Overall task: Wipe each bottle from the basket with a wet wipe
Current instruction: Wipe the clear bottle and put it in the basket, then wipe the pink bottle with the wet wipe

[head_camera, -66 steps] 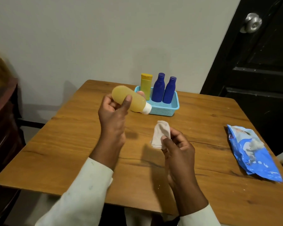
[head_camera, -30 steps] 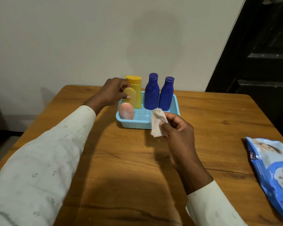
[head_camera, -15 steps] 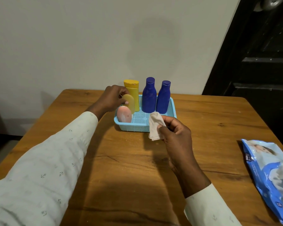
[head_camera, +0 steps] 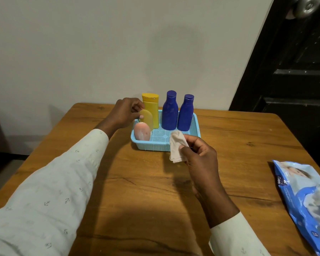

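Head view. Basket (head_camera: 155,145), light blue, sits on the far half of the wooden table (head_camera: 137,191). Inside stand a yellow bottle (head_camera: 152,106) far left and two blue bottles (head_camera: 170,110) (head_camera: 186,113) to its right; a pink bottle (head_camera: 142,131) occupies the near-left corner. Left hand (head_camera: 125,112) pinches a pale yellow bottle (head_camera: 147,118) standing in the basket. Right hand (head_camera: 199,154) grips a crumpled wet wipe (head_camera: 175,146), which covers part of the basket's near rim. Blue wipes pack (head_camera: 303,200) lies at the table's right edge. Dark door (head_camera: 294,61) stands far right.
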